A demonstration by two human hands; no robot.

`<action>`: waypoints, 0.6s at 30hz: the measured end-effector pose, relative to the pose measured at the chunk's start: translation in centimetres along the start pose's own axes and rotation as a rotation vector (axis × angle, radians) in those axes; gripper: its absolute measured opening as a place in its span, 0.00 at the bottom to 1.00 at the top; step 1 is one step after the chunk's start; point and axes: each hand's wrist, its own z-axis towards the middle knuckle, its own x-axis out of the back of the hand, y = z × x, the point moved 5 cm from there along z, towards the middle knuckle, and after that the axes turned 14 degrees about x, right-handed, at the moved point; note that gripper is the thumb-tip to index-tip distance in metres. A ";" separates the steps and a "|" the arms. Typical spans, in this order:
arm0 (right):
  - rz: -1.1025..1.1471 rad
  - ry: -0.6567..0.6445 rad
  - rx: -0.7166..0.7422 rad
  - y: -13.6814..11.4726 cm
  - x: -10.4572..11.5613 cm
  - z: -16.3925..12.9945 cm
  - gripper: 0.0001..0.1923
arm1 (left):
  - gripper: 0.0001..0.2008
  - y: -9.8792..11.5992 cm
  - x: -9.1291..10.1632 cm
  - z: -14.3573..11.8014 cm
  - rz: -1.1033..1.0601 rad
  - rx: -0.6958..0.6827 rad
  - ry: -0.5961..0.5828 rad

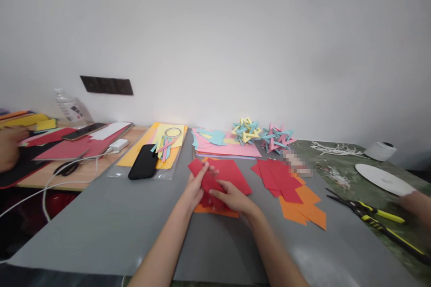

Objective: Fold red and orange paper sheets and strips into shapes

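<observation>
Between my two hands is a piece of red paper, tilted above the stack on the grey table. My left hand grips its left side, thumb and fingers closed on it. At its lower right, my right hand pinches the same paper. A larger red sheet lies beneath, over orange paper whose front edge shows. Right of my hands, several red paper pieces overlap orange pieces. Whether the held paper is folded I cannot tell.
Behind stand two folded-paper star balls beside pastel sheets. A black phone and tape roll lie left, with scissors and a white cable beyond. Yellow-black pliers lie right; other people's hands show at both edges.
</observation>
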 end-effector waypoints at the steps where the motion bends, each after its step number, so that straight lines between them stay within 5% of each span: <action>1: -0.017 -0.010 -0.020 0.0 0.0 -0.1 0.18 | 0.12 0.1 0.1 0.1 -0.018 0.000 0.004; 10: -0.043 0.103 -0.015 0.5 0.3 0.1 0.16 | 0.09 1.4 0.6 0.7 -0.174 -0.026 0.010; 14: 0.141 0.114 -0.019 -0.3 0.4 -0.1 0.20 | 0.10 1.2 0.3 0.2 -0.049 -0.008 -0.016; 18: 0.374 0.073 -0.196 0.0 -0.2 -0.8 0.17 | 0.10 -0.1 -0.8 -0.7 0.168 0.059 -0.144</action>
